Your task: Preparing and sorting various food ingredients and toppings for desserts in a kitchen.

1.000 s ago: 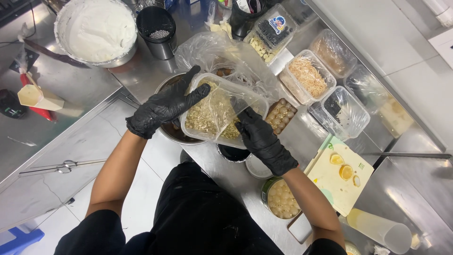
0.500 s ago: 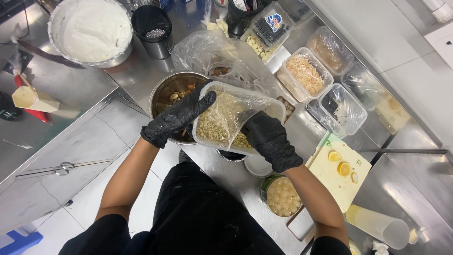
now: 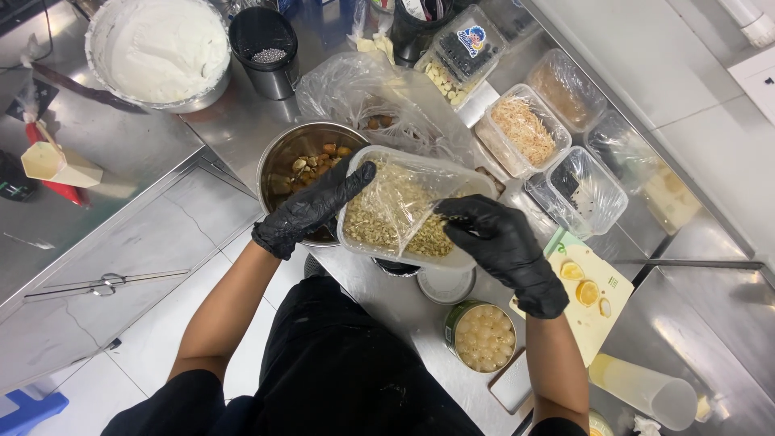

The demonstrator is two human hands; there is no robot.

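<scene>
Here, both hands wear black gloves and hold a clear plastic tub [image 3: 408,206] tilted over the steel counter [image 3: 242,121], just in front of the person's body. The left hand [image 3: 311,210] grips the tub's near-left rim, fingers curled over the edge, while the right hand [image 3: 500,242] clasps the right side, fingers wrapped round the wall. The tub has soft rounded corners and thin see-through walls, and it is lined with crinkled film; inside lies a heap of small pale green and tan seeds or chopped nuts, gathered toward the lower side. Just beside it, partly under the left hand, stands a round metal bowl [image 3: 295,157] with whole brown and cream nuts at its bottom. Behind them sits a crumpled clear plastic bag [image 3: 363,93]. At the top left, a wide round pan [image 3: 157,48] holds smooth white cream, and next to it a black cup [image 3: 266,40] carries small silver beads. To the right are clear lidded boxes, one [image 3: 521,129] filled with pale shredded strands. Near the right forearm, an open tin [image 3: 482,335] holds round pale yellow fruit, and a light green cutting board [image 3: 593,303] bears lemon slices.
</scene>
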